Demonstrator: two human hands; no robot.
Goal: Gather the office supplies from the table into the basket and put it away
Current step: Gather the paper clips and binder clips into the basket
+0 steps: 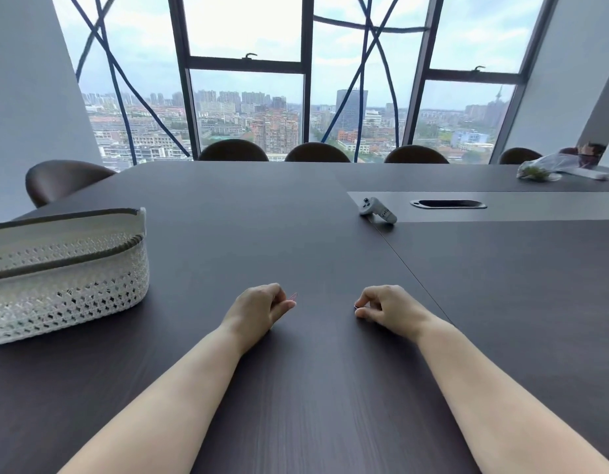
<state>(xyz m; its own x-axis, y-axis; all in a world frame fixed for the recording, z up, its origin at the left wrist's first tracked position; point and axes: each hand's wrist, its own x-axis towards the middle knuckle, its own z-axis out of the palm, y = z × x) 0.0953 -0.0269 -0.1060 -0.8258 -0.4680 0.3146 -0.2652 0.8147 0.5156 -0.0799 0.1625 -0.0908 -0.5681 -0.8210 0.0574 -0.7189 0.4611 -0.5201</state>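
Observation:
A white woven plastic basket [67,289] with a grey rim stands on the dark table [262,217] at the left. My left hand [258,307] rests on the table near the middle, fingers pinched on a small pink paper clip [293,296] that sticks out past the fingertips. About a hand's width to the right, my right hand [385,307] is pinched on another small clip [357,306], barely visible at the fingertips. Both hands lie well to the right of the basket. The basket's inside is hidden from this angle.
A grey handheld controller [378,210] lies at the edge of a lighter centre strip with a cable slot [448,203]. A plastic bag [542,171] and other items sit at the far right. Several brown chairs [316,152] line the far edge below large windows.

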